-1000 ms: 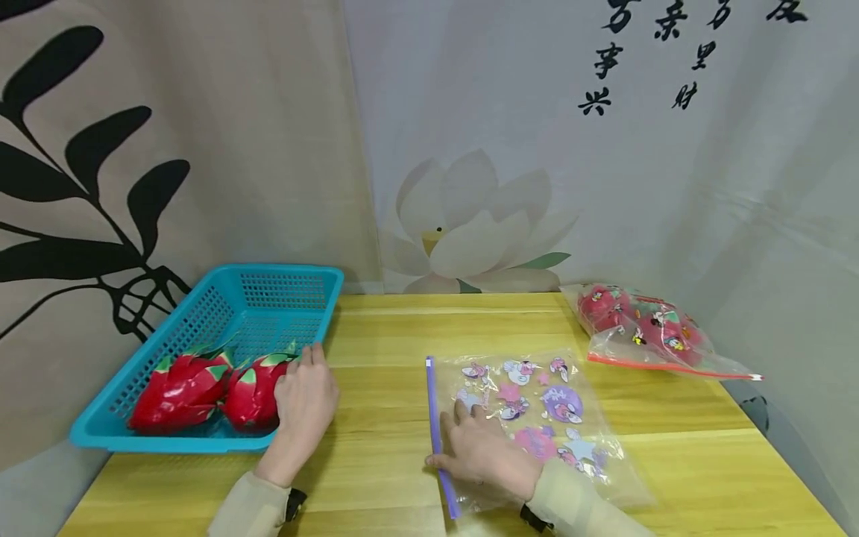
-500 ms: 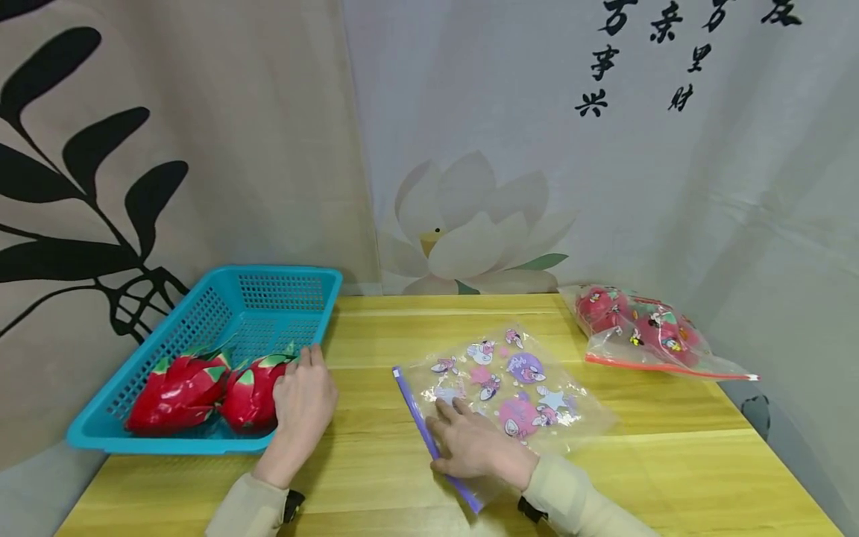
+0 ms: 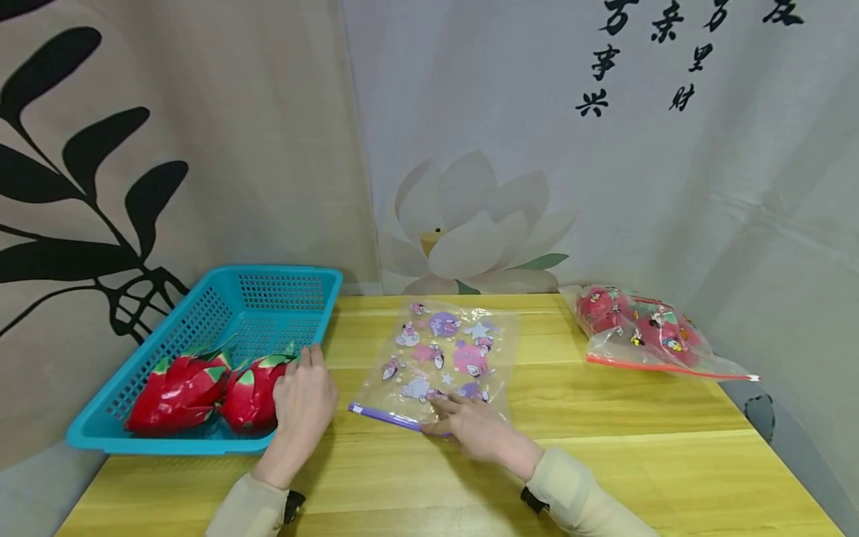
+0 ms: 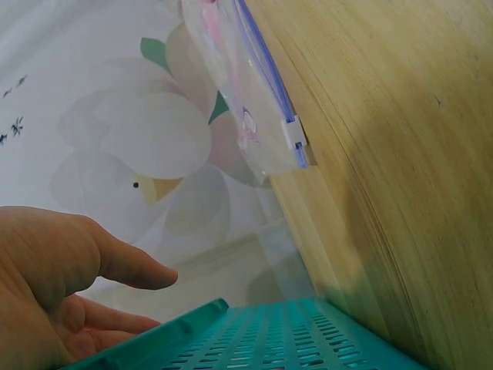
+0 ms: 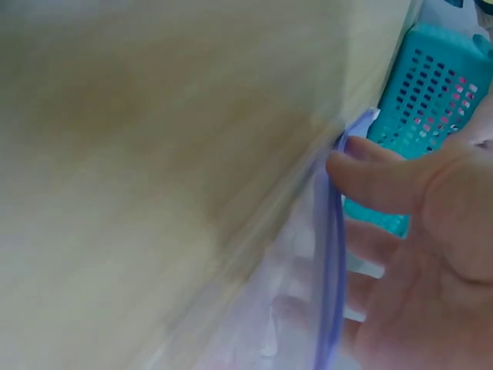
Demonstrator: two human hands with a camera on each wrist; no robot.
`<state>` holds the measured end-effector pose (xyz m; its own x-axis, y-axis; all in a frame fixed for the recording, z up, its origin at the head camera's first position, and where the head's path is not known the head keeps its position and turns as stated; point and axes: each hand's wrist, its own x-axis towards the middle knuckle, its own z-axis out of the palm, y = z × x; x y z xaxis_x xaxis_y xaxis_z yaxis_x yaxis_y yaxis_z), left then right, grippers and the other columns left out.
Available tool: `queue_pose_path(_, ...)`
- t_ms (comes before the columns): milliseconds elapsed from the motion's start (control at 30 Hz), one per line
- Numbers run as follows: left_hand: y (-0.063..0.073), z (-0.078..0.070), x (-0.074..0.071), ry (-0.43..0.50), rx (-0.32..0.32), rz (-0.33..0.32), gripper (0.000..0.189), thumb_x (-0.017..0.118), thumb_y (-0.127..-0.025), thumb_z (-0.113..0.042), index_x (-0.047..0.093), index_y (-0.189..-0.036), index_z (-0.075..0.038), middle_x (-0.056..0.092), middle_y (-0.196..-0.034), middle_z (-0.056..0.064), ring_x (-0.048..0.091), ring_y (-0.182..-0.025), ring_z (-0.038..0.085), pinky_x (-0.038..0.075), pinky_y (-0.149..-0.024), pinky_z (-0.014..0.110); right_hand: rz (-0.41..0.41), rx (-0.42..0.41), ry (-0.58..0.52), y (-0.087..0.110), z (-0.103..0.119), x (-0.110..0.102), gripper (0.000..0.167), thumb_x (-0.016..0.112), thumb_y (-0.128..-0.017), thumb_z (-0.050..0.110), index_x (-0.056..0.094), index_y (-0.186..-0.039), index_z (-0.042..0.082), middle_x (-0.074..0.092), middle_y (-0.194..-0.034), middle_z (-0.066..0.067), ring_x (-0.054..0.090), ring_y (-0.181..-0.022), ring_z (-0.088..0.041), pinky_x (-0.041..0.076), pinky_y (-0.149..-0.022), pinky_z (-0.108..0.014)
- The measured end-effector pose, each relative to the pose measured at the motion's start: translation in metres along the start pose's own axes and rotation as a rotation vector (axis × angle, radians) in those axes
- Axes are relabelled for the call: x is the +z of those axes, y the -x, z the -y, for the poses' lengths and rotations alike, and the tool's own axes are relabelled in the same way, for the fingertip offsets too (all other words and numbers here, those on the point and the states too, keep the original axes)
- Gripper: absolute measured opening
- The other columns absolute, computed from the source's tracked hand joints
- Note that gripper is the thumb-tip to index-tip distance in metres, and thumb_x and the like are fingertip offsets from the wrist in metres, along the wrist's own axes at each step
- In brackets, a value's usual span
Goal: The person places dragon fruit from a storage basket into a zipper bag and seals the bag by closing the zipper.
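Note:
My left hand (image 3: 306, 391) rests at the right rim of a blue plastic basket (image 3: 288, 298); in the left wrist view its thumb (image 4: 139, 266) stands clear of the rim. Inside the basket lie two red dragon fruits with green tips, the left dragon fruit (image 3: 177, 395) and the right dragon fruit (image 3: 248, 395). My right hand (image 3: 479, 429) pinches the purple zip edge of a clear printed zip bag (image 3: 436, 358). In the right wrist view the thumb (image 5: 370, 181) lies on one side of that edge and fingers on the other. The bag looks flat.
At the back right of the wooden table (image 3: 604, 462) lies another zip bag (image 3: 664, 335) with a red edge and red fruit inside. A cloth backdrop (image 3: 470, 112) with printed leaves, a flower and characters hangs behind.
My right hand has swung the printed zip bag round and away to the back left, so its purple edge now faces the front. My left hand has stayed at the basket.

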<state>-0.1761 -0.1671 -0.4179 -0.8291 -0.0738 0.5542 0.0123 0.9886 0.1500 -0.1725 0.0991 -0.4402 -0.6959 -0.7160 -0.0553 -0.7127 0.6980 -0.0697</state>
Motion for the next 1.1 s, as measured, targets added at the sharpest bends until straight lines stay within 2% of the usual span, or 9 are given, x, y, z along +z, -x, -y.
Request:
queue_pose_path(100,0.0,0.0,0.0,0.004,0.002,-0.004,0.039,0.057,-0.085,-0.003,0.056,-0.119,0.015,0.062,-0.116,0.032,0.064,-0.086,0.046,0.054,-0.062,0.053,-0.057,0.004,0.013,-0.002,-0.007,0.004,0.04,0.062,-0.088,0.014,0.062,-0.126,0.028,0.047,-0.145,-0.01,0.048,-0.13,-0.037,0.044,-0.101,-0.056)
queue_pose_path(233,0.0,0.0,0.0,0.005,0.005,-0.01,0.039,0.057,-0.085,-0.004,0.056,-0.119,0.015,0.062,-0.116,0.032,0.064,-0.086,0.046,0.054,-0.061,0.053,-0.11,0.011,0.036,-0.005,-0.017,0.008,0.039,0.066,-0.084,0.026,0.063,-0.123,0.023,0.054,-0.138,-0.011,0.055,-0.123,-0.036,0.048,-0.097,-0.053)
queue_pose_path(333,0.0,0.0,0.0,0.004,0.006,-0.012,0.038,0.056,-0.085,-0.004,0.056,-0.119,0.015,0.062,-0.116,0.032,0.064,-0.086,0.046,0.054,-0.061,0.054,-0.132,-0.007,-0.022,-0.006,-0.024,0.009,0.04,0.07,-0.081,0.027,0.066,-0.119,0.019,0.058,-0.133,-0.013,0.06,-0.117,-0.035,0.051,-0.094,-0.049)
queue_pose_path(467,0.0,0.0,0.0,0.004,0.005,-0.009,0.038,0.055,-0.086,-0.004,0.056,-0.119,0.015,0.062,-0.116,0.032,0.064,-0.086,0.046,0.054,-0.061,0.054,-0.127,-0.051,-0.185,-0.006,-0.033,0.007,0.037,0.071,-0.079,0.021,0.068,-0.114,0.011,0.059,-0.13,-0.017,0.061,-0.115,-0.035,0.051,-0.095,-0.045)
queue_pose_path(567,0.0,0.0,0.0,0.004,0.003,-0.007,0.038,0.054,-0.086,-0.004,0.056,-0.119,0.015,0.062,-0.117,0.032,0.064,-0.086,0.046,0.054,-0.062,0.054,-0.111,-0.079,-0.25,-0.005,-0.038,0.004,0.035,0.071,-0.079,0.02,0.069,-0.112,0.008,0.059,-0.129,-0.017,0.062,-0.115,-0.033,0.05,-0.097,-0.041)
queue_pose_path(833,0.0,0.0,0.0,0.004,0.01,-0.034,0.037,0.054,-0.085,-0.002,0.056,-0.117,0.015,0.062,-0.114,0.033,0.064,-0.082,0.045,0.054,-0.059,0.053,-0.088,-0.09,-0.259,-0.003,-0.049,0.002,0.034,0.072,-0.077,0.02,0.07,-0.109,0.01,0.063,-0.126,-0.013,0.067,-0.106,-0.026,0.056,-0.086,-0.027)
queue_pose_path(967,0.001,0.0,0.001,0.008,0.013,-0.044,0.036,0.054,-0.085,-0.001,0.056,-0.117,0.016,0.062,-0.113,0.033,0.064,-0.081,0.046,0.054,-0.059,0.054,-0.066,-0.081,-0.274,-0.002,-0.053,0.001,0.035,0.073,-0.077,0.022,0.07,-0.11,0.011,0.063,-0.126,-0.011,0.067,-0.106,-0.025,0.056,-0.083,-0.024)
queue_pose_path(1100,0.001,0.0,0.001,0.008,0.023,-0.061,0.036,0.055,-0.084,-0.001,0.057,-0.116,0.016,0.063,-0.112,0.033,0.064,-0.079,0.045,0.053,-0.057,0.053,-0.073,-0.088,-0.283,0.0,-0.055,0.0,0.029,0.071,-0.08,0.018,0.071,-0.108,0.011,0.064,-0.125,-0.01,0.067,-0.108,-0.026,0.056,-0.082,-0.023)
